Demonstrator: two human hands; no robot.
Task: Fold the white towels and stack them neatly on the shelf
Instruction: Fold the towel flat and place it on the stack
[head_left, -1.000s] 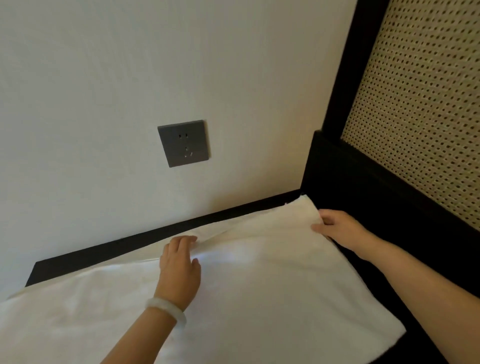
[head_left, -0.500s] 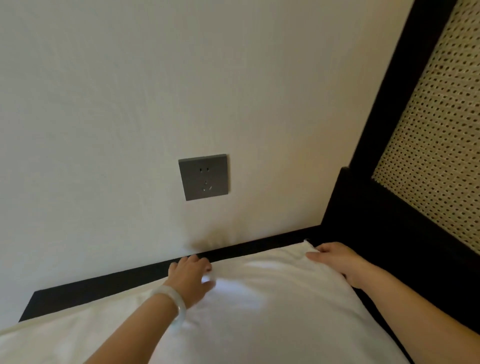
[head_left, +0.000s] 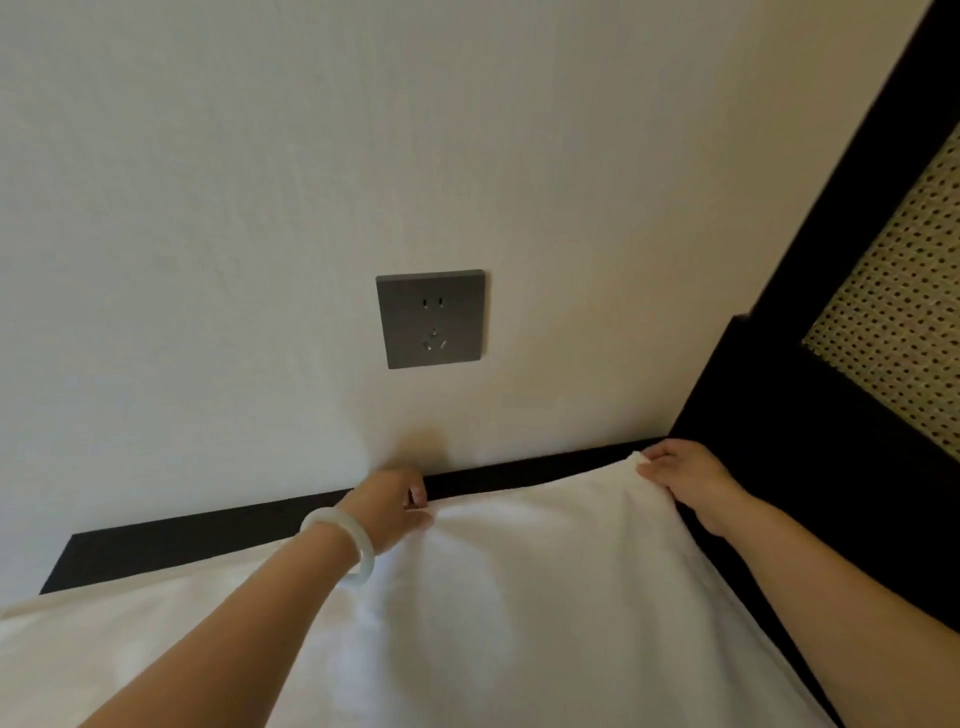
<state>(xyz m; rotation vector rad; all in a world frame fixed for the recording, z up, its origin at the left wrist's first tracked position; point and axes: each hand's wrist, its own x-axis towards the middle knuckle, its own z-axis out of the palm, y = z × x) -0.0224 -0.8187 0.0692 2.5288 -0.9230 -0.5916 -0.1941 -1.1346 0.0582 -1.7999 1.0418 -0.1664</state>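
Observation:
A white towel (head_left: 519, 597) lies spread over a dark surface (head_left: 208, 535) against the wall, filling the lower part of the view. My left hand (head_left: 389, 504), with a pale bangle on the wrist, pinches the towel's far edge near the middle. My right hand (head_left: 685, 475) grips the towel's far right corner, close to the dark frame. The far edge between the two hands sags slightly and is lifted off the surface.
A cream wall rises right behind the dark surface, with a grey power socket (head_left: 431, 318) above the hands. At the right stands a black frame (head_left: 810, 415) holding a woven cane panel (head_left: 904, 322).
Both hands have moved the towel's far edge away from me toward the wall, and the fingers have closed on it. The view has tilted upward.

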